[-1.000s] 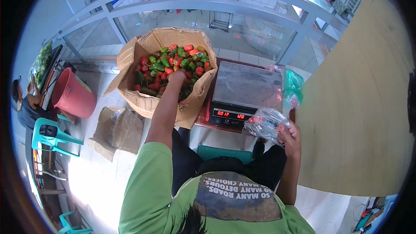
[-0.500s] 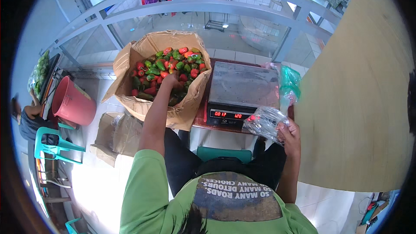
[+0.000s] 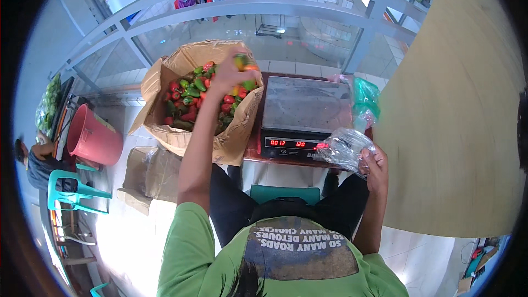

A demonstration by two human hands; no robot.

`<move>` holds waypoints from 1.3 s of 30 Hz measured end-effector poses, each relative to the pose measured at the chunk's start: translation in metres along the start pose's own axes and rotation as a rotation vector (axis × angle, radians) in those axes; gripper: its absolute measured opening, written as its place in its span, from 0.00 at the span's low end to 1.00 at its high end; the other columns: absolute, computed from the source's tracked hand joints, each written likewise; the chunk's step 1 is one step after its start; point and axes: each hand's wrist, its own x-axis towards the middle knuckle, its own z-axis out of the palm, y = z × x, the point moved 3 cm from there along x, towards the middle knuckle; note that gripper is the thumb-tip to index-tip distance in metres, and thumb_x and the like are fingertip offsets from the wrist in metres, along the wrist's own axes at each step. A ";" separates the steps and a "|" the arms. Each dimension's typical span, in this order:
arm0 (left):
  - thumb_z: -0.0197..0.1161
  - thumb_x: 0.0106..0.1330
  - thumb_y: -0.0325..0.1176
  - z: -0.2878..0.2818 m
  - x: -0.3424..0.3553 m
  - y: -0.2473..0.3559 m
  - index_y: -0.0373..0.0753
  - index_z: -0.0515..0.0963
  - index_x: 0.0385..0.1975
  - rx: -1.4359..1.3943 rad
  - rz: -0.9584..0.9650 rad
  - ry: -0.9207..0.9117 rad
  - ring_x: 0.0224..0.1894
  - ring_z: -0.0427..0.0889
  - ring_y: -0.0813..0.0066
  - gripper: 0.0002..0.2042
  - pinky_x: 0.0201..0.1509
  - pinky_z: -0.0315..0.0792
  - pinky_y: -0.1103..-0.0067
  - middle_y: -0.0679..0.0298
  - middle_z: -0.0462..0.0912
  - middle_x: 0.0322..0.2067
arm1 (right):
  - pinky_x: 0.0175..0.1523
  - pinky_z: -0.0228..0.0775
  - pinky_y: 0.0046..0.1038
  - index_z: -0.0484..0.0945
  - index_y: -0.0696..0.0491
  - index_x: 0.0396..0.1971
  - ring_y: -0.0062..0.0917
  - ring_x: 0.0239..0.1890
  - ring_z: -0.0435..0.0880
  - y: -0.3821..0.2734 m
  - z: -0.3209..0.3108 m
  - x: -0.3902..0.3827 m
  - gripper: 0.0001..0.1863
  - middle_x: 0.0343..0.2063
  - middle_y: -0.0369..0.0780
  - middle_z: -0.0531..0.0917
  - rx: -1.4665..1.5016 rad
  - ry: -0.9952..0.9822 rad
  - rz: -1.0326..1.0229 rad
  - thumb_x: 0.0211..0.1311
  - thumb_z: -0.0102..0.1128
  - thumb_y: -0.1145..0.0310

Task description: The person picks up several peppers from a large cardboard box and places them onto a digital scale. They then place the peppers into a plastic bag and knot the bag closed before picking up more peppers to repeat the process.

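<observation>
Peppers lifted from the box, bag waiting by the scale

Your left hand (image 3: 230,72) is raised over the cardboard box (image 3: 187,132) at 11 o'clock, fingers closed on a few peppers (image 3: 246,66). At 3 o'clock, beside the grey scale (image 3: 306,104) with its red display, your right hand (image 3: 375,166) pinches a clear plastic bag (image 3: 345,147); the peppers likely go there next.

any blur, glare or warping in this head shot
Head view: the left hand over the cardboard box is motion-blurred; sunlight blows out the floor at lower left; fisheye bends the grey rails; the scale stays sharp.
</observation>
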 end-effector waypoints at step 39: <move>0.58 0.54 0.43 0.211 -0.047 -0.022 0.34 0.54 0.57 0.570 0.217 -0.010 0.58 0.60 0.57 0.33 0.65 0.45 0.64 0.52 0.63 0.54 | 0.16 0.45 0.11 0.71 0.53 0.25 0.05 0.12 0.57 0.004 -0.019 -0.005 0.09 0.14 0.26 0.66 -0.029 0.112 0.012 0.59 0.53 0.64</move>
